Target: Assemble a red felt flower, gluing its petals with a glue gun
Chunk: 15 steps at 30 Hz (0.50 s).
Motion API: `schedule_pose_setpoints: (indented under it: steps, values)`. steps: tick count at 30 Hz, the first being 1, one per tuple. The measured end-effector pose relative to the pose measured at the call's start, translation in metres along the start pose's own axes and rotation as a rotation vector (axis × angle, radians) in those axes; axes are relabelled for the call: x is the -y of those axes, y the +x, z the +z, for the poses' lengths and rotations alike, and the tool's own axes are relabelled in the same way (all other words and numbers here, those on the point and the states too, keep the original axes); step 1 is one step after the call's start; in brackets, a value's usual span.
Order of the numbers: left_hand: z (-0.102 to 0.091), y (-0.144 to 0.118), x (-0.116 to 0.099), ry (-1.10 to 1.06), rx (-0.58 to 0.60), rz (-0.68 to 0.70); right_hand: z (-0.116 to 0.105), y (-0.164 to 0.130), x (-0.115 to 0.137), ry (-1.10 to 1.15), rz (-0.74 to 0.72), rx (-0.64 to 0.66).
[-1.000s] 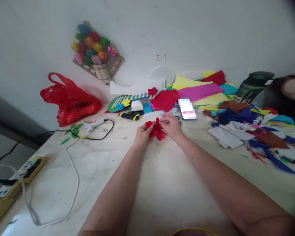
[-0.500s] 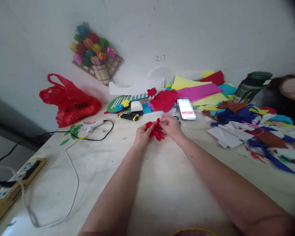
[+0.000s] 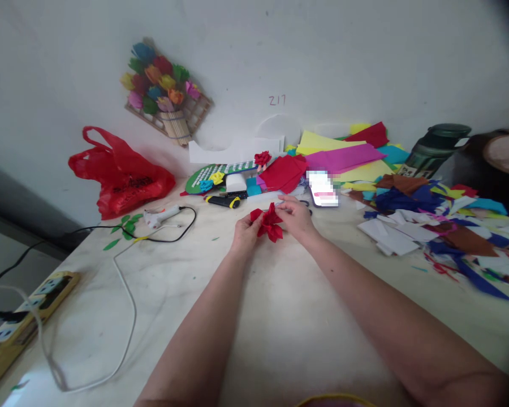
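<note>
Between my hands, just above the table, is a red paper flower (image 3: 271, 224) with several pointed petals. My left hand (image 3: 246, 230) pinches its left side between thumb and fingers. On the other side, my right hand (image 3: 296, 215) has its fingertips closed on a petal's edge. Scissors (image 3: 306, 207) lie partly hidden behind the right hand. A little farther back are red paper sheets (image 3: 284, 173) and a finished-looking red flower (image 3: 262, 158).
A glue gun (image 3: 161, 216) with its cord and green paper leaves (image 3: 126, 226) lie left, near a power strip (image 3: 38, 299). A yellow-black utility knife (image 3: 223, 202), a phone (image 3: 322, 189), a dark bottle (image 3: 435, 150), paper scraps (image 3: 453, 237) and a red bag (image 3: 123, 175) line the back and right.
Both hands stay at nearly the same spot. The red flower's petals have shifted slightly between the fingers.
</note>
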<state>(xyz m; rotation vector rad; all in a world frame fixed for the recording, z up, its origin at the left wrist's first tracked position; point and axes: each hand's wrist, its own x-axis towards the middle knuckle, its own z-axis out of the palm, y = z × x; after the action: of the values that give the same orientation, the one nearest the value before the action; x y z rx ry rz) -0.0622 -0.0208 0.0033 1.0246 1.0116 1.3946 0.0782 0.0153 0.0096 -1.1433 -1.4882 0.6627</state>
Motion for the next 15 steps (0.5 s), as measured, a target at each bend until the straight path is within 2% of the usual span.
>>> schedule_pose_setpoints:
  steps: [6,15]
  values:
    - [0.0014,0.0015,0.0009,0.022,-0.009,0.015,-0.0011,-0.0011,0.0036,-0.012,0.021,0.003]
    - [0.0050,0.0013,0.0014,0.059,-0.032,0.024,0.0001,0.0004,-0.0029,-0.068,-0.030,-0.037]
